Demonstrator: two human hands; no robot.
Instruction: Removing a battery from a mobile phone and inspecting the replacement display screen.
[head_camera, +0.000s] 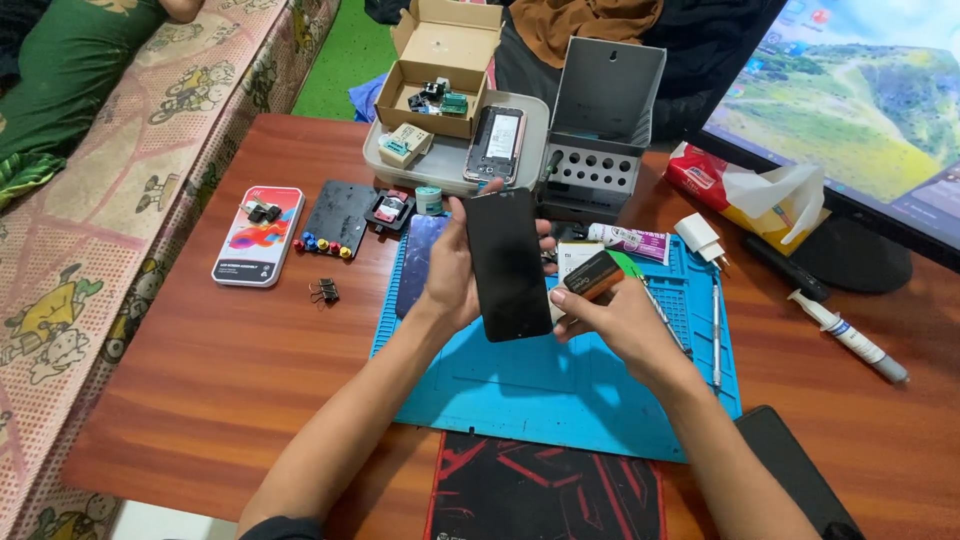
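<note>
A: Where is the phone (507, 262)?
B: Upright above the blue mat (560, 385); my left hand (450, 270) grips its edge.
A: And the right hand (615, 310)?
B: Fingers closed around a small box (592, 274).

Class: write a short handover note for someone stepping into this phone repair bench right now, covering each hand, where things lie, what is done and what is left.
Left hand: grips the black phone screen upright above the blue repair mat.
Right hand: holds a small dark tape roll at the screen's edge.
Nearby: opened phone in the grey tray; screwdriver on the mat.
Done: phone opened.
Left: screen not yet on any phone.
</note>
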